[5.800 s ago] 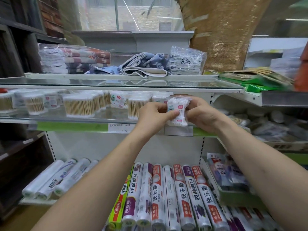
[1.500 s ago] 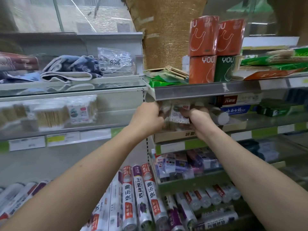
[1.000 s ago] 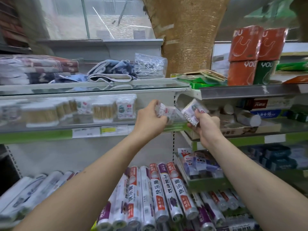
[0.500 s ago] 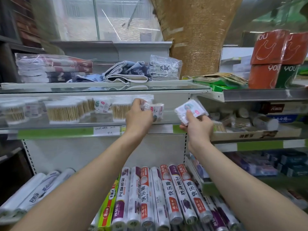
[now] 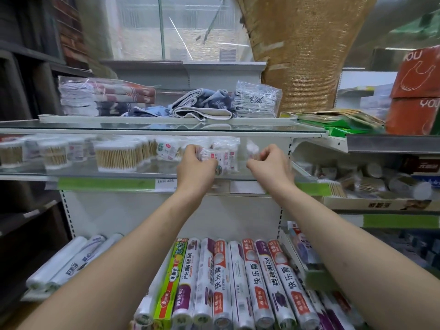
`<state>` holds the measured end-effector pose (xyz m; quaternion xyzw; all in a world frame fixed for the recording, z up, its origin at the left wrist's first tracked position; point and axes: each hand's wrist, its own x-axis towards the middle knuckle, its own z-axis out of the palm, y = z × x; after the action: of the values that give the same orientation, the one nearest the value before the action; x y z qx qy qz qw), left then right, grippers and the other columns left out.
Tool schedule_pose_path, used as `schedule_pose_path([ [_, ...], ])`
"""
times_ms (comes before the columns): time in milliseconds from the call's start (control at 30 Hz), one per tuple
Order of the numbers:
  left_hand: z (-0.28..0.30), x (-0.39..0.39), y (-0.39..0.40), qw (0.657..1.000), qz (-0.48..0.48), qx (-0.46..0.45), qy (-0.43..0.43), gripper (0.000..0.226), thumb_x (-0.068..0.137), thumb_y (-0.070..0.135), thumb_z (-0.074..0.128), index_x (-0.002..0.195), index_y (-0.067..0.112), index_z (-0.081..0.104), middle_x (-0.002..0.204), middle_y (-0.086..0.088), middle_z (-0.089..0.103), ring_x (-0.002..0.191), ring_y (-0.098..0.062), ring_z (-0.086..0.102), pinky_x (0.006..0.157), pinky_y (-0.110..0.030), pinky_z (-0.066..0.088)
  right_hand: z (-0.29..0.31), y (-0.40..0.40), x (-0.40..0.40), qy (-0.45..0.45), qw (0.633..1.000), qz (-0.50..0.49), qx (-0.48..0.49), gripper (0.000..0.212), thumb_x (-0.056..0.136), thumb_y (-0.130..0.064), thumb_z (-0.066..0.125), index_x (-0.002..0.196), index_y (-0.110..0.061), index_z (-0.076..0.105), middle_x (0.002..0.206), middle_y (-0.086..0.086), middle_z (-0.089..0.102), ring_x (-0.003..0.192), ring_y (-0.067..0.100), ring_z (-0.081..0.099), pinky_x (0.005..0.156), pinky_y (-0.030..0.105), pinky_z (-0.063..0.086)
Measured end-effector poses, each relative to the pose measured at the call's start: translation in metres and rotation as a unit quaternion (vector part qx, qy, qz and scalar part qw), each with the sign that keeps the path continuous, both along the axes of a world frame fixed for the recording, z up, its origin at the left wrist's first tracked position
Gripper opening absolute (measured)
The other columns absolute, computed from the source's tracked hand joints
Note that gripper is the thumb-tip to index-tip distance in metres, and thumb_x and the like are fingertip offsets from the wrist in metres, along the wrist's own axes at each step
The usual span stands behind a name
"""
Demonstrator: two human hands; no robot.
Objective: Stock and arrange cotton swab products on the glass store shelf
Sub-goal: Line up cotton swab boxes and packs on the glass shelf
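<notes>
Both my hands reach onto the lower glass shelf. My left hand grips a clear bag of white cotton swabs that stands on the shelf's right part. My right hand holds a second small swab bag a little to the right, its fingers curled round the lower part. The picture is blurred there. To the left on the same shelf stand round tubs of wooden-stick swabs and more white swab packs.
Folded towels and a bagged stack marked 8306 lie on the top glass shelf. Rolls of plastic wrap fill the bin below. A neighbouring shelf at right holds a cardboard tray of small goods, with orange bag packs above.
I turned from the right-hand shelf back to the glass shelf. Both hands carried swab bags leftward and into the shelf; the right hand's bag went from held out in front to inside it.
</notes>
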<state>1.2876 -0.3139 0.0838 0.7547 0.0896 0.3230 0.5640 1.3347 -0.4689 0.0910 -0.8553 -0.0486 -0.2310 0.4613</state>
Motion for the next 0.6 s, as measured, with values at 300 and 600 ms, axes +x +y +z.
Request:
schedule_pose_path([
  [300, 0.003, -0.011, 0.02, 0.999, 0.042, -0.006, -0.024, 0.033, 0.087, 0.02, 0.063, 0.117, 0.026, 0.05, 0.102, -0.003, 0.062, 0.088, -0.023, 0.063, 0.08, -0.046, 0.057, 0.001, 0.024, 0.01, 0.011, 0.996, 0.086, -0.039, 0.03, 0.078, -0.035, 0.072, 0.079, -0.018, 0.047, 0.088, 0.004, 0.06, 0.083, 0.028, 0.055, 0.062, 0.034, 0.038],
  [600, 0.001, -0.022, 0.038, 0.999, 0.042, -0.028, -0.012, 0.03, 0.08, 0.023, 0.064, 0.108, 0.027, 0.054, 0.099, -0.008, 0.065, 0.093, -0.033, 0.068, 0.08, -0.057, 0.059, 0.006, 0.042, 0.022, -0.031, 0.997, 0.073, 0.024, 0.008, 0.08, -0.026, 0.079, 0.086, -0.021, 0.077, 0.086, -0.002, 0.074, 0.092, 0.022, 0.068, 0.087, 0.038, 0.055],
])
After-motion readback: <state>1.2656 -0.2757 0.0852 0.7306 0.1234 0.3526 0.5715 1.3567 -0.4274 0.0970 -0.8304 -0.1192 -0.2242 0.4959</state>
